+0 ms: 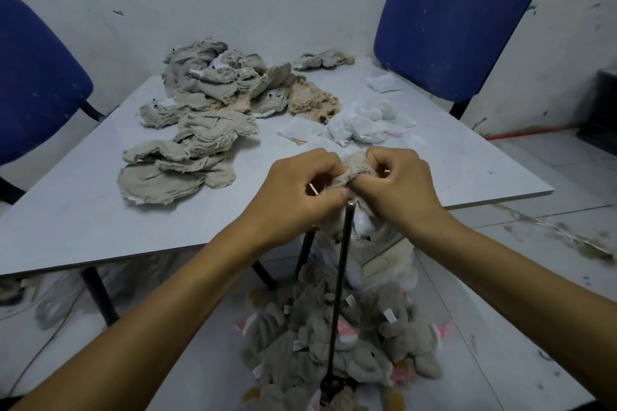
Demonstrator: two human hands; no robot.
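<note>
Both hands were up at the near edge of the surface [83,227], and between them sat a small beige plush skin [357,165]. Most of it was buried under knuckles, so its shape and which way it faced could not be read. The left hand [300,183] had its fingers [320,160] curled in and pinching the fabric's lower edge. The right hand [397,180] was clamped on the other side, thumb tucked under.

Right beneath that pinch the tip of a black rod [340,277] showed. The rod ran long and near upright, leaning a touch, top at the hands and foot down on the floor. Its base was half lost in a pile of grey plush toys [334,344], which the bottom of the frame cut off.

Behind the rod, under the surface's edge, stood a white bag [377,257]. It held something pale, too blurred to name.

On the surface lay a heap of flat grey skins [207,100] and some crumpled white plastic bags [364,123].
</note>
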